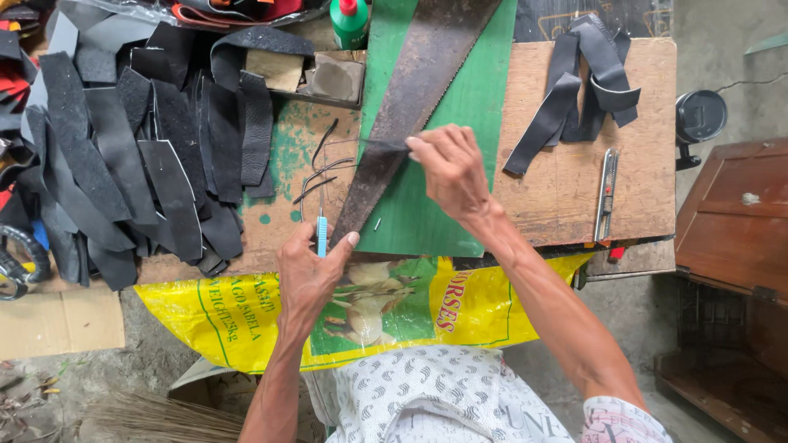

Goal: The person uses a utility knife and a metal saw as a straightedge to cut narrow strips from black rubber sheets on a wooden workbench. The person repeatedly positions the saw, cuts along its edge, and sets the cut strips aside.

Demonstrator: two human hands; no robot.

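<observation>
My left hand (308, 271) grips a small tool with a light blue handle (322, 235) at the front edge of the workboard. My right hand (450, 168) pinches the end of a thin dark strip (361, 144) and holds it down on a long tapered brown leather piece (406, 102). That piece lies diagonally across a green cutting mat (480, 98). Several thin black offcut slivers (316, 176) curl on the worn board to the left of the mat.
A heap of black leather strips (131, 139) covers the left side. More black strips (587, 78) and a metal utility knife (606, 193) lie on the wooden board at right. A green bottle (350, 20) stands at the back. A yellow sack (246, 316) hangs over the front edge.
</observation>
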